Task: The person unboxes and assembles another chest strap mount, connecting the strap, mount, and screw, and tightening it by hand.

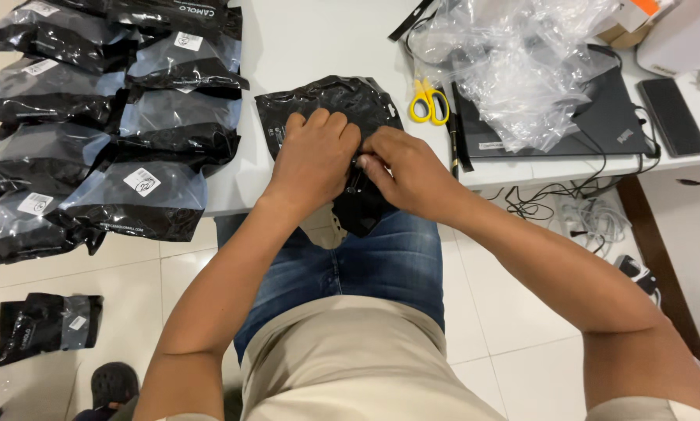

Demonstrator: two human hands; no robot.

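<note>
White table (319, 47) over a pale tiled floor (513, 312), seen from above; person seated in jeans w/ lap just under the table edge.

Black bag (342, 105) lies at the near table edge, its lower end hanging off over the lap. Left hand (312, 156) is curled down on the bag's lower part, knuckles up, fingers (319, 121) clenched onto the plastic. Right hand (407, 170) meets it from the right, thumb and forefinger pinched on the bag's edge or some small dark bit there; can't tell which, the hands cover it.

Handling, as a guess: bag looks thin, glossy, crinkled, so light, soft, floppy and prob. slippery. No stiffness of its own; it'll sag wherever unsupported, as the overhang shows. Contents look soft, not fragile. Best hold is a pinch at an edge or corner, or a flat palm pressing it to the table, since a grip mid-panel would just bunch the film.

Around: to the left, rows of packed bags (143, 187), black w/ clear windows and white labels, overlapping, well apart from the hands. One more bag (46, 323) on the floor lower left. Yellow scissors (428, 101) just right of the black bag, not touching the hands. Beyond them a heap of clear empty bags (521, 62) on a closed dark laptop (599, 129), a phone (671, 115) at far right, cables (576, 206) hanging below the table.
</note>
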